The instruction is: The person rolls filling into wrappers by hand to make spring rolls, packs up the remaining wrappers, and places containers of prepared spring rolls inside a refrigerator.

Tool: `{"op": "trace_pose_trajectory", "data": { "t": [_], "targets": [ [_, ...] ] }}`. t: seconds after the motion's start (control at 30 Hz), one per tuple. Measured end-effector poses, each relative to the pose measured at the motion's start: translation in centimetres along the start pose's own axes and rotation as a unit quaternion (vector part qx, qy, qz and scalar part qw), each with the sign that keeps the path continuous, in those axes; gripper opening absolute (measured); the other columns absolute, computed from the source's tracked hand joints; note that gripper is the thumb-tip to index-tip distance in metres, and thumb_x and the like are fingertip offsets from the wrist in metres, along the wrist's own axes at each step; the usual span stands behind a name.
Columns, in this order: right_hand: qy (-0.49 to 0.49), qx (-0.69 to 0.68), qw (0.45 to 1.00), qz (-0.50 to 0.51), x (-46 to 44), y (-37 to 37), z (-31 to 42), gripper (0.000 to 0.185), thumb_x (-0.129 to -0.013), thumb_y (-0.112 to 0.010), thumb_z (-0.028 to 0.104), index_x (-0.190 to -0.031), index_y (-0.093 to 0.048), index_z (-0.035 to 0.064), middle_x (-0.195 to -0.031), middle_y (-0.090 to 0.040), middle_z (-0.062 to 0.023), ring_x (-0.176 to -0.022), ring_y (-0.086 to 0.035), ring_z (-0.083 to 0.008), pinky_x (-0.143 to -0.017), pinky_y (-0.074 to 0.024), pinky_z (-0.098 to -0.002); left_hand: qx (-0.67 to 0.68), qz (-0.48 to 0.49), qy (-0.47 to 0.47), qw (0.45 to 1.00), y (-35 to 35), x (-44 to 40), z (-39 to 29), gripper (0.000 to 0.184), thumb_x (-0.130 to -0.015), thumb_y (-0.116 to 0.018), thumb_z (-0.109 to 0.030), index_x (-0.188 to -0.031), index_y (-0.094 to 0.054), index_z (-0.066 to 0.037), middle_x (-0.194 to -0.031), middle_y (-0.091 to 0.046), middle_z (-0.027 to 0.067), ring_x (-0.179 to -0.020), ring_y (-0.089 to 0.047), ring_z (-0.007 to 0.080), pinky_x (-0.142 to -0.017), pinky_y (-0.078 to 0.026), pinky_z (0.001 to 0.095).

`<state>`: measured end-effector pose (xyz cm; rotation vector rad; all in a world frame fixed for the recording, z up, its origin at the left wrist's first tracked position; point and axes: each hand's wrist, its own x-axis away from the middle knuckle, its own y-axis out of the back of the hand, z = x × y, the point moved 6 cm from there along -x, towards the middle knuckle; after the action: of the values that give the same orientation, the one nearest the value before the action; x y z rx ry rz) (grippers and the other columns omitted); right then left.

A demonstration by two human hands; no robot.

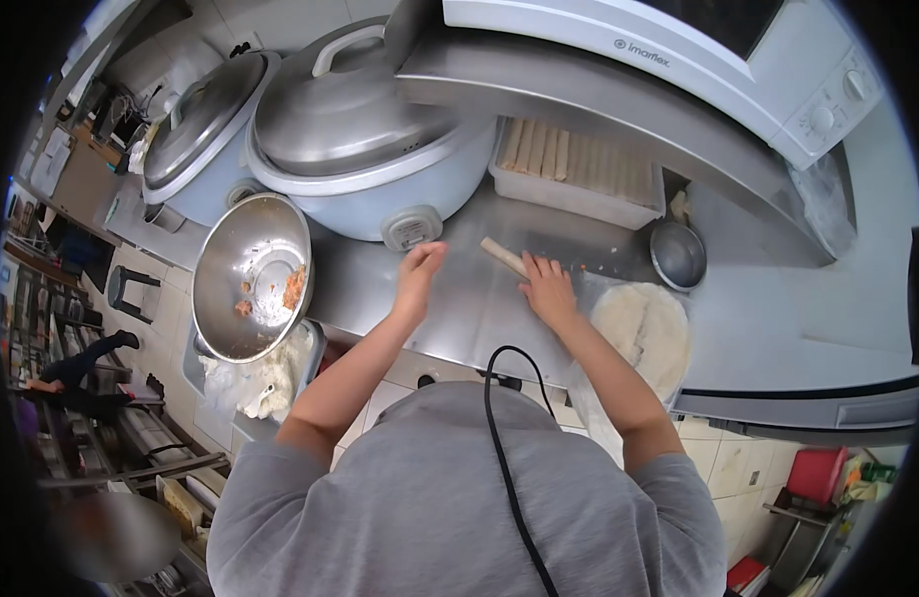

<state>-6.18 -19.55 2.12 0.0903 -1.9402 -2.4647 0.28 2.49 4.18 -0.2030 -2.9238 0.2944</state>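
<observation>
A pale, thin uncooked spring roll [501, 256] lies slantwise on the steel counter. My right hand [549, 294] has its fingers over the near end of it. To the left, apart from the roll, my left hand [417, 279] is closed just above the counter; what its fingers hold, if anything, is hidden. A stack of round white wrappers [618, 320] lies beside my right forearm, partly on plastic. Behind the roll, a plastic tray [579, 206] holds several finished rolls in a row. A small metal bowl [678, 255] stands right of the tray.
A large steel bowl [212, 298] with scraps of orange filling sits at the left, above a tub [195, 363] with white material. Two big lidded cookers [355, 194] stand behind. A steel shelf [618, 99] carrying a white microwave [678, 70] overhangs the tray. Another person's leg [91, 358] shows far left.
</observation>
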Motion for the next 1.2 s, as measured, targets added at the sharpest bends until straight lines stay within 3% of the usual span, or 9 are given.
{"op": "trace_pose_trajectory", "data": {
  "t": [0.13,0.2,0.37,0.53,0.6,0.83,0.97,1.13,1.2],
  "targets": [
    [0.002,-0.084,0.996,-0.034,-2.2,-1.3,-2.4,0.054,-0.079,-0.060,0.019,-0.127,-0.038,0.0066,-0.104,-0.052,-0.0101,-0.084,-0.056,-0.0236,-0.071,-0.0471,-0.0376,-0.033,0.023,-0.097,0.994,1.3,2.0,-6.4,0.015,-0.084,-0.057,-0.014,-0.090,-0.062,-0.002,-0.102,-0.059,0.0053,-0.096,-0.050,0.0122,-0.087,-0.036,0.0253],
    [-0.146,-0.570,0.794,0.157,-2.5,-3.8,-3.9,0.043,-0.082,-0.057,0.018,-0.120,-0.044,0.0050,-0.091,-0.056,-0.0097,-0.068,-0.056,-0.0172,-0.057,-0.0488,-0.0297,-0.062,0.010,-0.119,0.991,2.5,3.1,-9.4,0.013,-0.084,-0.056,-0.012,-0.089,-0.062,-0.001,-0.103,-0.059,0.0070,-0.098,-0.051,0.0130,-0.089,-0.036,0.0256],
    [-0.173,-0.758,0.624,0.070,-5.4,6.7,-6.4,0.025,-0.084,-0.056,0.021,-0.103,-0.052,0.0050,-0.083,-0.056,-0.0057,-0.061,-0.054,-0.0124,-0.048,-0.0458,-0.0254,-0.114,-0.091,-0.156,0.977,8.3,5.6,-15.3,0.015,-0.085,-0.054,-0.015,-0.087,-0.062,-0.002,-0.104,-0.060,0.0056,-0.094,-0.052,0.0125,-0.083,-0.039,0.0258],
    [-0.186,-0.681,0.673,-0.223,-17.3,8.5,-15.8,0.027,-0.083,-0.057,0.023,-0.100,-0.055,0.0030,-0.086,-0.060,-0.0114,-0.073,-0.058,-0.0204,-0.062,-0.0476,-0.0329,-0.200,-0.183,-0.202,0.941,15.3,7.0,-22.0,0.023,-0.086,-0.055,-0.022,-0.096,-0.062,-0.003,-0.104,-0.061,0.0061,-0.098,-0.052,0.0135,-0.085,-0.037,0.0260],
    [-0.221,-0.504,0.778,-0.303,-19.1,9.0,-16.8,0.027,-0.082,-0.057,0.023,-0.101,-0.055,0.0028,-0.088,-0.059,-0.0124,-0.076,-0.057,-0.0220,-0.065,-0.0467,-0.0338,-0.206,-0.194,-0.211,0.935,18.1,6.4,-24.3,0.023,-0.086,-0.055,-0.023,-0.096,-0.062,-0.003,-0.104,-0.061,0.0060,-0.098,-0.052,0.0134,-0.085,-0.037,0.0260],
    [-0.245,-0.085,0.939,-0.225,-19.4,10.7,-12.1,0.030,-0.081,-0.059,0.023,-0.101,-0.057,0.0021,-0.095,-0.058,-0.0161,-0.086,-0.054,-0.0277,-0.073,-0.0434,-0.0369,-0.386,-0.241,-0.282,0.844,30.5,2.5,-33.3,0.021,-0.079,-0.062,-0.023,-0.089,-0.063,-0.004,-0.096,-0.061,0.0047,-0.092,-0.053,0.0154,-0.084,-0.039,0.0283],
    [-0.271,-0.015,0.943,-0.192,-18.3,11.8,-10.0,0.031,-0.079,-0.060,0.023,-0.102,-0.057,0.0016,-0.099,-0.057,-0.0182,-0.092,-0.052,-0.0310,-0.078,-0.0415,-0.0387,-0.632,-0.318,-0.343,0.618,35.1,-4.2,-39.3,0.018,-0.071,-0.064,-0.024,-0.081,-0.066,-0.010,-0.089,-0.060,0.0080,-0.090,-0.051,0.0290,-0.079,-0.041,0.0372],
    [-0.297,0.024,0.937,-0.185,-15.5,13.0,-8.0,0.033,-0.078,-0.061,0.023,-0.102,-0.059,0.0011,-0.103,-0.056,-0.0208,-0.099,-0.050,-0.0350,-0.084,-0.0392,-0.0410,-0.735,-0.357,-0.284,0.501,35.9,-15.5,-43.8,0.022,-0.070,-0.066,-0.026,-0.088,-0.067,-0.013,-0.094,-0.062,0.0052,-0.100,-0.050,0.0260,-0.085,-0.039,0.0407],
    [-0.298,0.025,0.935,-0.192,-13.8,13.4,-7.4,0.033,-0.078,-0.061,0.023,-0.102,-0.059,0.0009,-0.105,-0.056,-0.0218,-0.102,-0.049,-0.0367,-0.087,-0.0382,-0.0419,-0.824,-0.339,-0.254,0.375,36.0,-20.8,-44.1,0.019,-0.072,-0.063,-0.019,-0.090,-0.066,-0.013,-0.093,-0.063,0.0067,-0.096,-0.054,0.0249,-0.081,-0.045,0.0405]
  ]
}}
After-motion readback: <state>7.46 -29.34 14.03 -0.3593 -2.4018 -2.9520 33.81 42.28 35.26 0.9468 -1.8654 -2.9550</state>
